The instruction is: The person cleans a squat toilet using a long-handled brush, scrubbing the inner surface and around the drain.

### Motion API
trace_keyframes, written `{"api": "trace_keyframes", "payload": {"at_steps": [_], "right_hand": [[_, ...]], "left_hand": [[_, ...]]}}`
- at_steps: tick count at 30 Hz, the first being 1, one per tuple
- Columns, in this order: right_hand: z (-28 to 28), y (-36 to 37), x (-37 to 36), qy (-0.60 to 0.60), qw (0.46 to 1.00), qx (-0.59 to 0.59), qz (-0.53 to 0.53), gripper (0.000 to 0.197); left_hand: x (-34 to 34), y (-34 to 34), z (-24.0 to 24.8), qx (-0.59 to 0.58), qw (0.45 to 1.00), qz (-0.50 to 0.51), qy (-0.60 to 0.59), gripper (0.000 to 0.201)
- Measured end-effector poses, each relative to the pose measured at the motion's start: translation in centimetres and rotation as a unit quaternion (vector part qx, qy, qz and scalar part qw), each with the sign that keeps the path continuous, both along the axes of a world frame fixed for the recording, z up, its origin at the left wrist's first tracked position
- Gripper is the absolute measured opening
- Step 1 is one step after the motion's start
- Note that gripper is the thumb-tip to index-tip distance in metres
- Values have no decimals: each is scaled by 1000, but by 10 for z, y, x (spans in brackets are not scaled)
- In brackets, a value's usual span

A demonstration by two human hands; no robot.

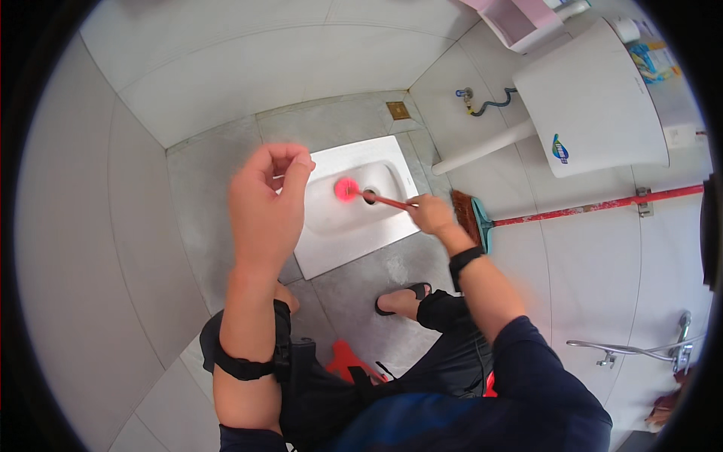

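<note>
My right hand [434, 215] is closed round the red handle of a toilet brush [385, 200]. The brush's round pink head is down in the basin of a white squat toilet [320, 222], just left of the drain hole. Raised in front of the toilet's left side, my left hand [269, 196] has its fingers curled in toward the thumb. Nothing shows in its grasp, and it hides part of the toilet's left rim.
A broom [482, 224] with a red pole leans at the right wall, near my right hand. A white cistern [595, 102] hangs there with its flush pipe [482, 147]. A floor drain [398, 111] lies in the far corner. Below right is a shower mixer [681, 350]; a red object [349, 360] is beneath me.
</note>
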State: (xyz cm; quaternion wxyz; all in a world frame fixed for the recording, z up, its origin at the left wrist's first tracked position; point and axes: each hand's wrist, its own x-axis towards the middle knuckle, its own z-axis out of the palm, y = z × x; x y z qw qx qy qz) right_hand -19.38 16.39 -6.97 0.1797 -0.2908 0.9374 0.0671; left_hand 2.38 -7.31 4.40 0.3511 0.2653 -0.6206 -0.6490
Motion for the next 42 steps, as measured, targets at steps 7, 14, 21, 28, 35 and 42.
{"api": "trace_keyframes", "payload": {"at_steps": [7, 14, 21, 28, 35, 42], "right_hand": [[14, 16, -16, -54, 989, 90, 107, 24], [-43, 21, 1, 10, 997, 56, -42, 25], [33, 22, -4, -60, 989, 111, 73, 27], [-32, 20, 17, -44, 991, -56, -111, 32], [-16, 65, 30, -151, 987, -56, -18, 32], [-72, 24, 89, -89, 976, -63, -189, 33]], "left_hand": [[4, 6, 7, -4, 1000, 2, -21, 12], [-9, 9, 0, -10, 1000, -11, -8, 12], [10, -2, 5, -13, 1000, 8, -4, 12], [-1, 11, 3, -7, 1000, -16, -22, 12], [12, 0, 7, -7, 1000, -5, 4, 13], [2, 7, -3, -16, 1000, -14, -1, 13]]}}
